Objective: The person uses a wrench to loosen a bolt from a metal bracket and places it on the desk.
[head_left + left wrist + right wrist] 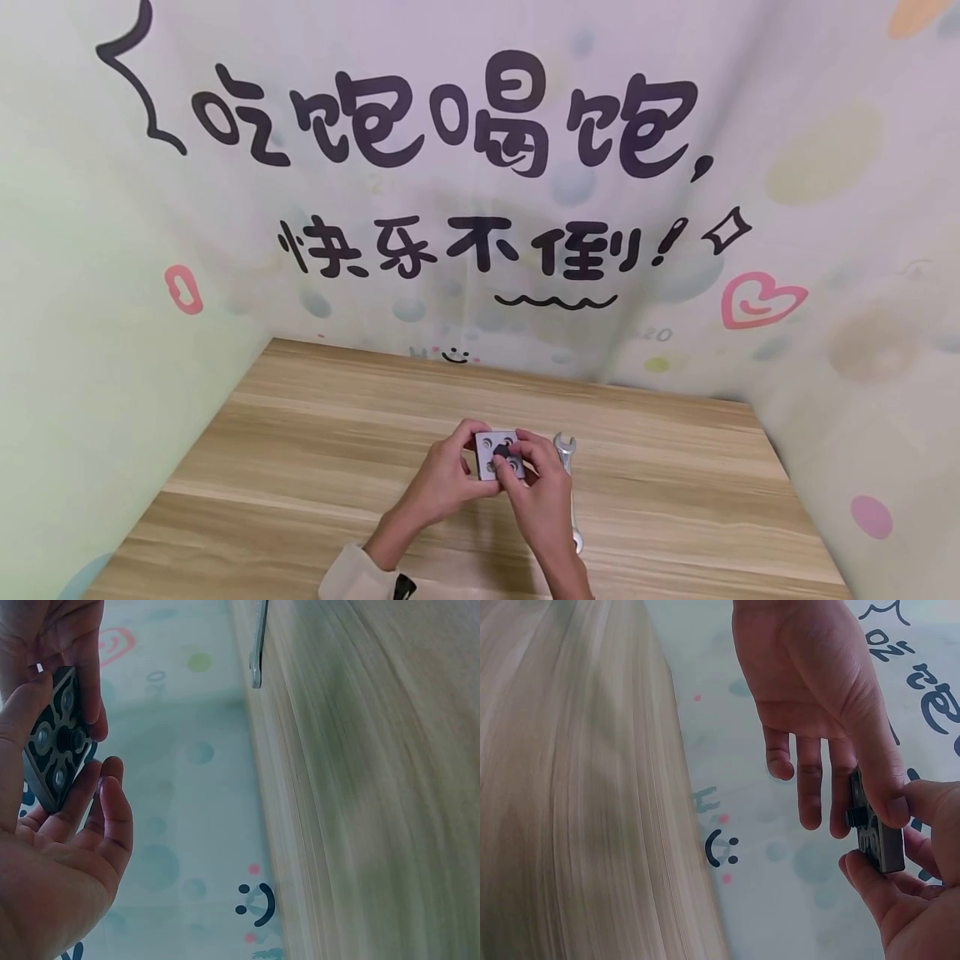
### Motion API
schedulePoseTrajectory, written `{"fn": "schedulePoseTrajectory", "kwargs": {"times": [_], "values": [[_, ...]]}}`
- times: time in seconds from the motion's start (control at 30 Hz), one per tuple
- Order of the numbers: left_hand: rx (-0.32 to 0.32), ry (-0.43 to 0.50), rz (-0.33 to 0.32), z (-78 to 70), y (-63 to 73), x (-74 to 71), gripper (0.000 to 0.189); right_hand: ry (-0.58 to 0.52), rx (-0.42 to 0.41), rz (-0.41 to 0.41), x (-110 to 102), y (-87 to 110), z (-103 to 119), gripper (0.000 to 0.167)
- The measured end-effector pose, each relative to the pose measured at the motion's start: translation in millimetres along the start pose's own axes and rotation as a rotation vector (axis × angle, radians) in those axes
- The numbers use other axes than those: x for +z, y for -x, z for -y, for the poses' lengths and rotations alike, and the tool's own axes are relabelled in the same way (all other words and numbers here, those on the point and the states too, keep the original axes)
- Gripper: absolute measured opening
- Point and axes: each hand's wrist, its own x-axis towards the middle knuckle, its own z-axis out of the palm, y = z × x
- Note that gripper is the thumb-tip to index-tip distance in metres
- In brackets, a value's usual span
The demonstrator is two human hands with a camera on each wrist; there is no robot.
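Observation:
A small square metal plate with several round holes is held above the table between both hands. The left hand grips it by its edges, thumb on the near side. A black bolt head sits at the plate's centre, and the right hand pinches it between thumb and index finger. In the left wrist view, the plate's underside shows dark recesses with raised ribs, and a round black stub stands out from its middle. That threaded stub also shows in the right wrist view.
A silver wrench lies lengthwise on the wood-grain table, just right of the right hand. Behind the table hangs a pale printed backdrop with large black characters, with pale walls at both sides.

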Motion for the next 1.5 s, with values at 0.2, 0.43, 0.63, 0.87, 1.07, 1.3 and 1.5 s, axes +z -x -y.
{"fn": "schedulePoseTrajectory", "kwargs": {"times": [0.2, 0.43, 0.63, 0.87, 1.07, 1.3, 1.5], "values": [[0.005, -0.011, 0.009, -1.4, -1.5, 0.3, 0.057, -0.003, -0.004, 0.002, -1.6, 0.2, -0.7, 0.013], [0.011, -0.018, 0.003, -1.3, -2.6, 1.0, 0.057, 0.005, 0.002, 0.015, -3.1, -0.5, -1.1, 0.013], [0.024, -0.019, 0.002, -1.5, -2.9, 1.6, 0.057, 0.028, 0.012, 0.02, -5.4, -1.1, 1.9, 0.014], [0.026, -0.036, -0.007, -3.2, -2.4, 2.3, 0.057, 0.048, 0.003, 0.039, -7.4, -1.6, 3.5, 0.014], [0.023, -0.022, -0.005, -4.3, -2.2, 2.0, 0.057, 0.048, -0.011, 0.055, -8.5, -1.4, 3.1, 0.017], [0.027, -0.017, -0.006, -5.1, -2.1, 2.4, 0.056, 0.033, -0.012, 0.082, -10.8, -0.7, 3.6, 0.019], [0.026, -0.016, -0.012, -4.3, -0.4, 2.8, 0.056, 0.006, -0.031, 0.102, -12.7, 0.6, 3.6, 0.02]]}}
